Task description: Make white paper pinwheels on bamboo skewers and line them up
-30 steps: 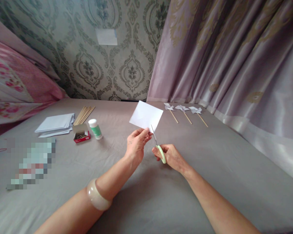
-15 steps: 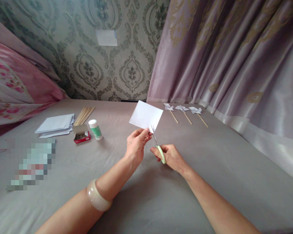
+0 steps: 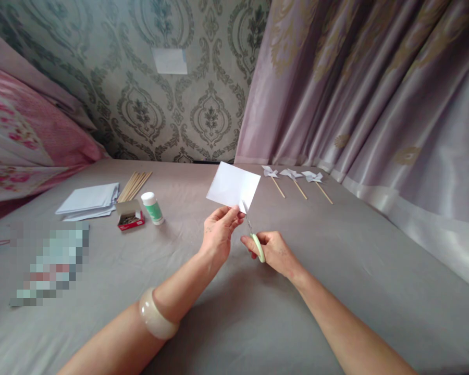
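A white sheet of paper (image 3: 232,182) is pinched at its lower corner by my left hand (image 3: 219,229), thumb on top. My right hand (image 3: 275,252) grips scissors (image 3: 258,247) with pale green handles. Their blades reach up to the paper's lower right part, just right of my left fingertips, and lie across it there. Whether the blades are parted is too small to tell. Both hands hover over the middle of the grey cloth surface (image 3: 226,323). A pale bangle (image 3: 156,316) circles my left wrist.
On the left lie folded white papers (image 3: 88,199), wooden sticks (image 3: 135,185), an open red box (image 3: 131,221) of small items, a white-green glue bottle (image 3: 153,208) and a blurred-out packet (image 3: 52,265). Three paper pinwheels (image 3: 292,175) on sticks lie back right, near a curtain (image 3: 336,94).
Almost nothing differs. The hands, paper and scissors keep nearly the same place, and the scissors' blades look slightly closer together against the paper.
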`<state>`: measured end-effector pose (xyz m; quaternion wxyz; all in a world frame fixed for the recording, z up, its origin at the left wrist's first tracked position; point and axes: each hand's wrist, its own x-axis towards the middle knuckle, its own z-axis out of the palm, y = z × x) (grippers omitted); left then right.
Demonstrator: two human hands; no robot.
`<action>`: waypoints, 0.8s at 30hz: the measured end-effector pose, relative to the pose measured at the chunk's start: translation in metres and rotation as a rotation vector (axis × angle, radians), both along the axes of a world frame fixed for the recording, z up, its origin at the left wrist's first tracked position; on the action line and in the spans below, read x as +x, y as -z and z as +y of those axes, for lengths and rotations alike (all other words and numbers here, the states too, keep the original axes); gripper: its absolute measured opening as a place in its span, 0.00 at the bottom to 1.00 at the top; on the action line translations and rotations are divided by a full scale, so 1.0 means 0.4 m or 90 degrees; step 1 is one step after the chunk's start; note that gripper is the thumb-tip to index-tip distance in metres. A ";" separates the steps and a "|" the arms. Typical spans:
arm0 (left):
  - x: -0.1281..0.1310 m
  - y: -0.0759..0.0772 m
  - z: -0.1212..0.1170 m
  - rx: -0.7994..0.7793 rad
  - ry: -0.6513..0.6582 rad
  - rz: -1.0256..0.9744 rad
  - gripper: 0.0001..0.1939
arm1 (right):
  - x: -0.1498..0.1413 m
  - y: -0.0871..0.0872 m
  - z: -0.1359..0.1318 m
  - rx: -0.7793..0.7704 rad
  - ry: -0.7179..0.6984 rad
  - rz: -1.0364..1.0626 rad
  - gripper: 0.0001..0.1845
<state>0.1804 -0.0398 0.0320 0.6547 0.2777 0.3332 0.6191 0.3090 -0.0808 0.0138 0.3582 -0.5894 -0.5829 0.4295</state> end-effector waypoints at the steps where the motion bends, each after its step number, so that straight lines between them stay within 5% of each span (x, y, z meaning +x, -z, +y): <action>1: 0.001 0.001 -0.001 0.000 0.003 0.002 0.13 | 0.000 -0.001 0.000 -0.001 0.002 0.001 0.24; 24: 0.016 0.004 -0.018 0.012 0.037 0.006 0.13 | 0.000 0.001 -0.001 0.037 0.045 0.016 0.24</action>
